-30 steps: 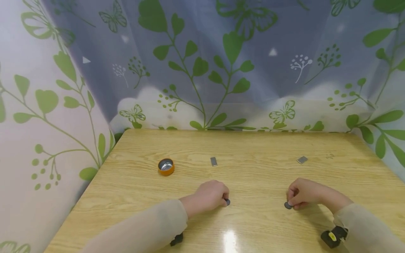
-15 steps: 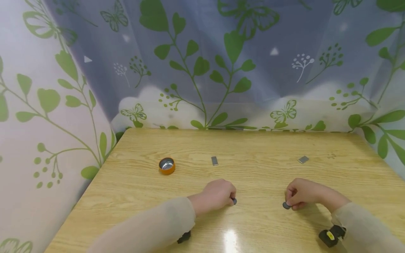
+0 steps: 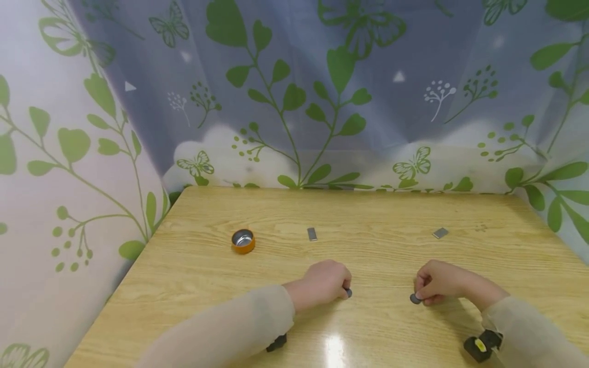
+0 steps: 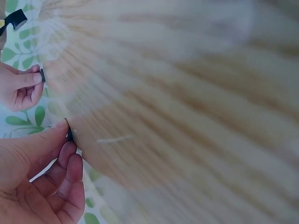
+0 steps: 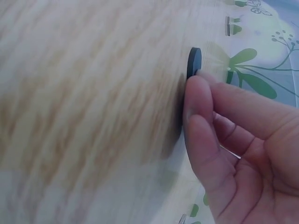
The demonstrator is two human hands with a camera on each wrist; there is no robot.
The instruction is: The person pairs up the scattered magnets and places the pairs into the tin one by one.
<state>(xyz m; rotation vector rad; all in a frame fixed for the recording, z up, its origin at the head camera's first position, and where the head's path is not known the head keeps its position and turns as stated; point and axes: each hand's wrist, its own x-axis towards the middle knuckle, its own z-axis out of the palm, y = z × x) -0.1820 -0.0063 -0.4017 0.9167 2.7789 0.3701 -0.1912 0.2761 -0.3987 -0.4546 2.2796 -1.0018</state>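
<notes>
I see the left hand (image 3: 323, 282) pinching one small dark disc (image 3: 349, 293) and the right hand (image 3: 438, 281) pinching a second disc (image 3: 415, 298), both apart, low at the wooden table (image 3: 372, 217), with the orange bowl (image 3: 243, 242) farther left.

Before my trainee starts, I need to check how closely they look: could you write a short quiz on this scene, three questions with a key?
1. True or false: the bowl stands nearer the right hand than the left hand.

2. In the head view, how many grey tiles lie on the table beyond the hands?

3. Multiple choice: what does the right hand pinch?
A) a tile
B) a dark disc
C) the rim of the bowl

Key:
1. False; it is nearer the left hand.
2. Two: the left tile and the right tile.
3. B.
</notes>
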